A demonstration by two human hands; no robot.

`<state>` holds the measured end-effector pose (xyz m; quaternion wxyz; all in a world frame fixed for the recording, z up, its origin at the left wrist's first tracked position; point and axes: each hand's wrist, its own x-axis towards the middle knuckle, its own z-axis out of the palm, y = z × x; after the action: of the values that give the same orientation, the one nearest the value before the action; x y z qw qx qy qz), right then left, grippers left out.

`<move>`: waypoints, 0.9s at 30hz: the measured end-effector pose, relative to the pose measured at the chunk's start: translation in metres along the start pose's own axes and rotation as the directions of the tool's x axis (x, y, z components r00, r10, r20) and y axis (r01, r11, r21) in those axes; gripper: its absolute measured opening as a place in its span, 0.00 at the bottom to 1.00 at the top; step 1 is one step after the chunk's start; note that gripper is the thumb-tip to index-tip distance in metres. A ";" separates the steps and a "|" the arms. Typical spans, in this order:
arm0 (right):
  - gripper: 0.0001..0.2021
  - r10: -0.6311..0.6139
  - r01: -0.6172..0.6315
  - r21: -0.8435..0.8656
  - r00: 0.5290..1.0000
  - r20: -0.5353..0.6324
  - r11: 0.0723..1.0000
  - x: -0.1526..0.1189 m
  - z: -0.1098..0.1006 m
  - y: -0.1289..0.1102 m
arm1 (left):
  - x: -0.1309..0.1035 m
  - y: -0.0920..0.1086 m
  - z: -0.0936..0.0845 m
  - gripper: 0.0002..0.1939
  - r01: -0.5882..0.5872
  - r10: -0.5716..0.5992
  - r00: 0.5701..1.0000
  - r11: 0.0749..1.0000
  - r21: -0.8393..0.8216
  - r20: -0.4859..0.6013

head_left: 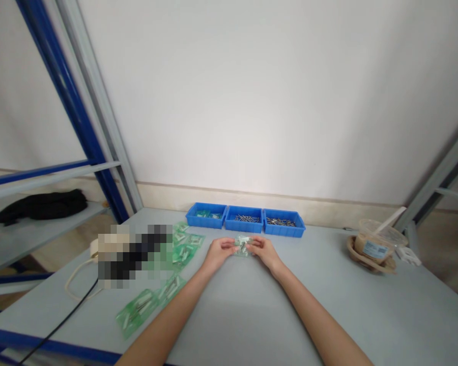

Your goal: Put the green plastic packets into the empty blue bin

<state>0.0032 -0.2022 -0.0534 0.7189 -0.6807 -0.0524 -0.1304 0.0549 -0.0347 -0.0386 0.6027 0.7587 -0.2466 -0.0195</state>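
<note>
A small clear-green plastic bag [243, 246] with pale and metal pieces inside is held up over the middle of the table. My left hand [218, 252] pinches its left side, and my right hand [264, 251] pinches its right side. Just beyond stand three blue bins in a row. Small green bags lie in the left bin [205, 222]. Metal screws or pins fill part of the middle bin [244, 226] and the right bin [284, 230]. Several green bags [137, 311] with white and metal pieces lie left of my left forearm.
The grey table [252, 315] meets a white wall. At the right, a plastic cup [374, 249] sits in a brown cardboard holder [388, 266]. A blurred-out patch, a pale cable [69, 290] and a black cable [63, 323] are at the left. Black cloth [41, 206] lies on the left shelf.
</note>
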 end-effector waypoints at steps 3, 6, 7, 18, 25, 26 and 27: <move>0.13 -0.072 0.070 0.069 0.997 0.025 0.995 -0.006 0.002 -0.007 | -0.008 0.012 0.001 0.07 -0.145 0.152 0.987 0.982 0.125 -0.051; 0.13 -0.148 0.147 0.083 0.989 0.005 0.986 -0.011 0.004 -0.016 | -0.015 0.022 0.003 0.04 -0.247 0.268 0.960 0.945 0.216 -0.075; 0.12 -0.151 0.152 0.082 0.988 -0.018 0.985 -0.012 0.005 -0.018 | -0.016 0.024 0.003 0.05 -0.241 0.265 0.960 0.947 0.214 -0.090; 0.26 -0.061 0.061 -0.019 0.998 0.018 0.998 -0.008 0.014 -0.002 | -0.005 0.006 -0.003 0.20 0.004 -0.005 0.998 1.000 -0.004 -0.059; 0.23 -0.069 0.073 -0.027 0.991 0.114 0.997 -0.005 0.013 0.003 | 0.050 0.026 -0.070 0.20 0.047 0.061 0.969 0.906 0.421 -0.239; 0.22 -0.068 0.073 -0.034 0.990 0.122 0.997 -0.005 0.013 0.004 | 0.061 0.030 -0.081 0.19 0.111 0.047 0.962 0.831 0.545 -0.268; 0.21 -0.068 0.074 -0.039 0.989 0.129 0.997 -0.005 0.013 0.004 | 0.071 0.034 -0.092 0.18 0.143 0.040 0.957 0.799 0.585 -0.289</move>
<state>0.0011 -0.1891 -0.0577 0.6939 -0.7010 -0.1194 -0.1134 0.1354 0.0149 0.0369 0.3601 0.9112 -0.1290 0.1528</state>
